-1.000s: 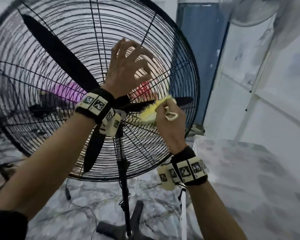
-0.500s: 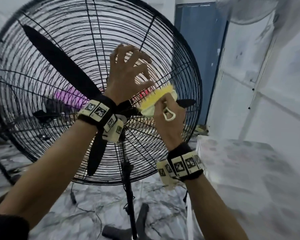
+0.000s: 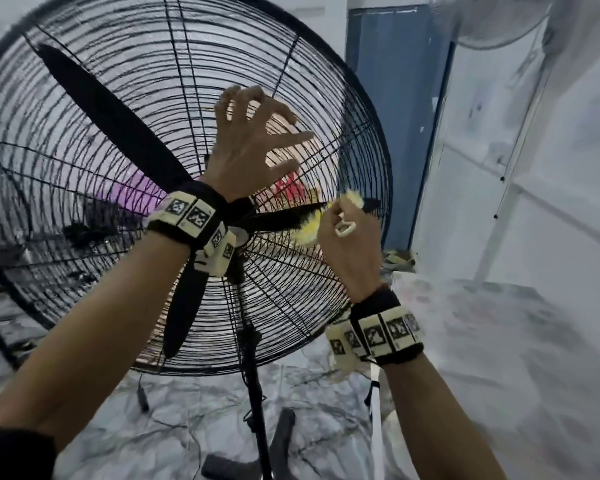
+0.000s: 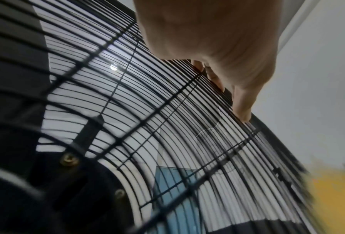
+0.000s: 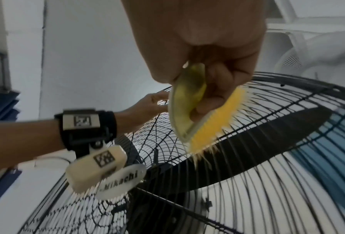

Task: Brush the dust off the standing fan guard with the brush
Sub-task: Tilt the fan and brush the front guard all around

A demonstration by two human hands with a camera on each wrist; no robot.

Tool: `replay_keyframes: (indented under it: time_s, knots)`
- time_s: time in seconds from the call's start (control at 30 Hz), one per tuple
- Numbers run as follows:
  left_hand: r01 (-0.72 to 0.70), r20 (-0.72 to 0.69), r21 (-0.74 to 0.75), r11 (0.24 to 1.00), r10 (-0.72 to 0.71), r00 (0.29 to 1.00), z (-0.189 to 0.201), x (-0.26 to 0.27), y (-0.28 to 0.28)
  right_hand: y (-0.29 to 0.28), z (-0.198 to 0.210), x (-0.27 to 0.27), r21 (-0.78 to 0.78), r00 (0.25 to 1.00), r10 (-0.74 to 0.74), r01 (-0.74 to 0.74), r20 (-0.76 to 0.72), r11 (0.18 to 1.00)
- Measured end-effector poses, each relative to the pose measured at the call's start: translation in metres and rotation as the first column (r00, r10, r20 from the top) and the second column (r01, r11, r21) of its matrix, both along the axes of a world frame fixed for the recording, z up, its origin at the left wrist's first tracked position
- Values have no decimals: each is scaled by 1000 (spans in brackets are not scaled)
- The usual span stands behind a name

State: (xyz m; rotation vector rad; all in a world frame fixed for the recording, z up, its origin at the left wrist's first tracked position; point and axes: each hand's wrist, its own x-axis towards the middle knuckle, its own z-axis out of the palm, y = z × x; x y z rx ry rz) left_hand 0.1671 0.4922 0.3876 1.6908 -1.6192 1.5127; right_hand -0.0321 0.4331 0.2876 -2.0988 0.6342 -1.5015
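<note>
The black wire fan guard [image 3: 125, 109] of the standing fan is steadied by the left hand [image 3: 253, 147], whose spread fingers [image 4: 242, 102] are hooked onto the wires above the hub. The yellow-bristled scrubbing brush [image 5: 205, 117] is gripped in the right hand [image 3: 349, 244], fingers curled round its pale body, and its bristles are pressed against the guard's wires near the right-hand rim, over a black blade [image 5: 267, 142]. A "Mikachi" badge [image 5: 121, 182], apparently at the guard's centre, is partly hidden.
</note>
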Motion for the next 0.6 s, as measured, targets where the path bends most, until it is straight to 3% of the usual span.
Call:
replay_keyframes:
  time_s: [0.1, 0.2, 0.3, 0.43, 0.5, 0.6]
  knots:
    - [-2, -30, -13, 1000, 1, 1000, -1, -6, -3, 7, 13, -2, -155, 989, 38, -16, 146, 988]
    - [31, -41, -58, 998, -34, 999, -2, -12, -6, 1, 19, 3, -40, 984, 33, -27, 176, 999]
    - [-9, -78, -99, 995, 1, 997, -1, -17, -13, -7, 10, -3, 78, 1000, -16, 16, 8, 997]
    - [-14, -104, -129, 992, 0, 995, -4, -19, -15, -4, 18, -7, -48, 978, 64, -55, 197, 997]
    - [19, -106, -131, 991, -34, 994, -5, -20, -15, -4, 20, -4, -40, 969, 92, -85, 230, 996]
    - [22, -104, -135, 991, -36, 994, -4, -18, -18, -8, 13, -3, 76, 999, 5, -8, 35, 997]
